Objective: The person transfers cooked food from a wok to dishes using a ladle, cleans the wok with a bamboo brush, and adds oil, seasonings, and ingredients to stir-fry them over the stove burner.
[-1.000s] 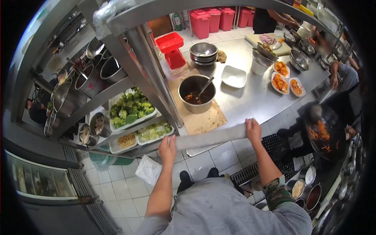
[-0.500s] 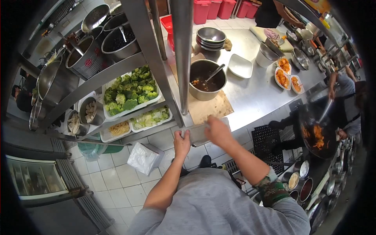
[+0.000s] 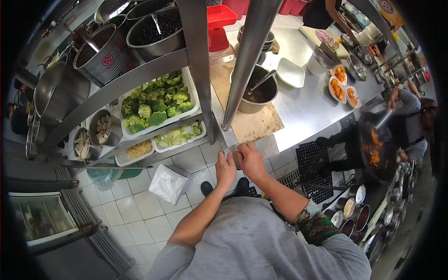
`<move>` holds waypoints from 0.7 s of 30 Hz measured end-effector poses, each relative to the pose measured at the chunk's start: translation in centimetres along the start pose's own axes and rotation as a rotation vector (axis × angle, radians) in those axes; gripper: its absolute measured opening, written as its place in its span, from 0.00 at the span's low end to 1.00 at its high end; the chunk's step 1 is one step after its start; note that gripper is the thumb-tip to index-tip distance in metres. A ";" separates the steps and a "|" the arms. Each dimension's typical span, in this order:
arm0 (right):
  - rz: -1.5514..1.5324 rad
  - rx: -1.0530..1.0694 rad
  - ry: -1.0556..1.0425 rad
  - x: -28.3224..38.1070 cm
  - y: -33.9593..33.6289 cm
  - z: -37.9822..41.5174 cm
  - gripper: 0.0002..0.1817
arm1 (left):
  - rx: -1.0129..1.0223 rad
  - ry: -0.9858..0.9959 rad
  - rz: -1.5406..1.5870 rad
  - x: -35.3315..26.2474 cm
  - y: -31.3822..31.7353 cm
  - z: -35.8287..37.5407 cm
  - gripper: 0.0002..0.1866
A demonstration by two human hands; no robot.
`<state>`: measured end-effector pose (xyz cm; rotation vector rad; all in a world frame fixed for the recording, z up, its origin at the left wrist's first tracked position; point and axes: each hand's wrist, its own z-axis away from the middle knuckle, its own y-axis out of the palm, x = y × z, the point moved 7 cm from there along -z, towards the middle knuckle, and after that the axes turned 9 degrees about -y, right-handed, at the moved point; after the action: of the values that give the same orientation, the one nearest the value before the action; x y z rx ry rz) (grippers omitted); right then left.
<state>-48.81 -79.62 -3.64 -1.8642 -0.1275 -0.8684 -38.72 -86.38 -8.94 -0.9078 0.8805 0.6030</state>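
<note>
My left hand [image 3: 226, 169] is at the near edge of the steel counter [image 3: 298, 122], fingers pressed together. Close beside it, my right hand [image 3: 251, 161] is closed, with its fingers curled over the same edge. Between and under the fingers shows a greyish flat surface; I cannot make out what it is or whether it is loose. Just beyond the hands lies a stained brown cardboard sheet [image 3: 261, 127]. A steel pot [image 3: 257, 103] of dark sauce stands on the sheet, a ladle [image 3: 264, 80] leaning in it. Behind it is a white square dish [image 3: 290, 73].
A steel post [image 3: 242, 60] rises left of the pot. Trays of broccoli [image 3: 158, 100] and cut cabbage [image 3: 179, 137] sit on the left shelves. On the floor is a plastic-wrapped white box [image 3: 169, 184]. At right, another person handles a wok [image 3: 380, 154].
My right hand has gone from a raised fist to curled fingers at the edge, nearer my left hand. My left hand has shifted slightly right. The camera view has tilted.
</note>
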 end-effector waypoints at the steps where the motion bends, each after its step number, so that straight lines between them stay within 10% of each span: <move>1: -0.006 -0.005 0.005 -0.1 0.3 0.0 0.06 | 0.002 0.003 -0.008 0.2 0.4 0.0 0.19; 13: -0.198 0.025 -0.139 -2.8 -1.4 -0.3 0.06 | -0.026 0.170 -0.152 -5.4 -0.9 1.0 0.20; 16: -0.251 -0.090 0.206 -7.6 -6.8 -0.2 0.11 | 0.336 -0.156 0.146 -3.8 1.3 0.1 0.18; 21: 0.030 0.013 0.322 -11.0 -8.4 0.0 0.19 | 0.018 -0.019 -0.206 -2.6 2.5 -0.6 0.26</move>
<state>-60.75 -72.52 -4.02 -1.6860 0.0945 -1.1309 -42.20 -85.87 -7.98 -0.9615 0.7623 0.4243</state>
